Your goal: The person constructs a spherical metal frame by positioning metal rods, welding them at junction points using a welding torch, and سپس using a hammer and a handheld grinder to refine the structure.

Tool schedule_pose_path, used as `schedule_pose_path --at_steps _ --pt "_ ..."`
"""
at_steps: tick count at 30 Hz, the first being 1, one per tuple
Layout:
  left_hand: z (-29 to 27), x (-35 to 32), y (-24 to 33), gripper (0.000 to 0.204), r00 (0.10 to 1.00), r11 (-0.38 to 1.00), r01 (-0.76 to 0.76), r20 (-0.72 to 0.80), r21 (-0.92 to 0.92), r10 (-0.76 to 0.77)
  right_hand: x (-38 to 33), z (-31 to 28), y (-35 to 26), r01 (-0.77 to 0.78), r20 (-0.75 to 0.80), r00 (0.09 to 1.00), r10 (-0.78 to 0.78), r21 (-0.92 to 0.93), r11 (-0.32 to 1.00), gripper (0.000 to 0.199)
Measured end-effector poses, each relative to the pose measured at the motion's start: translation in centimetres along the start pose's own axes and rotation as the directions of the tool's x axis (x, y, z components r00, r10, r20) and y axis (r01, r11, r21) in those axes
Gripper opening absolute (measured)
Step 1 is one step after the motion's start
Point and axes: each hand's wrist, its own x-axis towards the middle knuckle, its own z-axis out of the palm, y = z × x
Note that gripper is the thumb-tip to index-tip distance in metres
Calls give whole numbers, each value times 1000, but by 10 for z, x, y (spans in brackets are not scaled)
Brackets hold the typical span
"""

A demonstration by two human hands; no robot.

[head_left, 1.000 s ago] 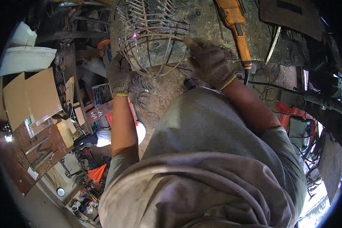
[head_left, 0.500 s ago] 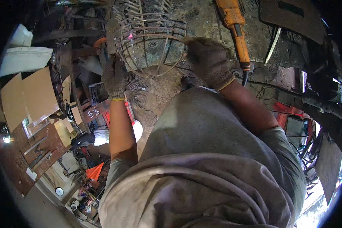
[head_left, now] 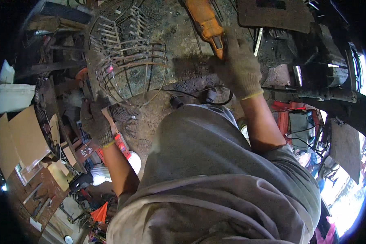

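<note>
Your right hand (head_left: 240, 67) is at one o'clock, straddling the rear handle of the orange tool (head_left: 205, 24), with thumb on one side and fingers on the other. I cannot tell whether they have closed on it. The tool lies on the bench (head_left: 173, 30) just past twelve, its front end cut off by the upper edge, so check that end before you shift it. For a sound hold, wrap the whole palm around the handle rather than pinching it.

The wire cage (head_left: 148, 64) sits on the bench at eleven, its lower ring overhanging the near edge. It could tip if knocked, so lift the tool clear of it. Treat the pink spot on its ring as hot; I cannot tell what it is.

Your left hand (head_left: 96, 122) is at nine, apart from the cage, its fingers too dark to read. It would best steady the tool's body.

Mind the black cable (head_left: 231, 97) looping at two; your hand hides whether it joins the handle.
</note>
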Motion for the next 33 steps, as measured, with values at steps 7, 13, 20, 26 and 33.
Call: schedule_pose_path --at_steps 7,13,20,26,33 --pt "-13 7 40 28 999 999 -29 -19 -39 29 16 18 7 -143 301 941 152 -53 988 72" --pt "-20 -24 101 21 980 635 169 197 -753 -28 12 14 -3 -233 208 947 243 -72 970 55" --pt "40 13 246 30 532 853 -209 677 -478 509 29 19 9 -244 284 919 274 -139 960 64" --pt "136 29 284 39 723 973 -116 655 -200 221 32 12 38 -112 166 981 105 35 993 60" --pt "174 39 298 44 741 996 89 667 17 -78 50 21 40 -171 212 966 150 87 981 57"
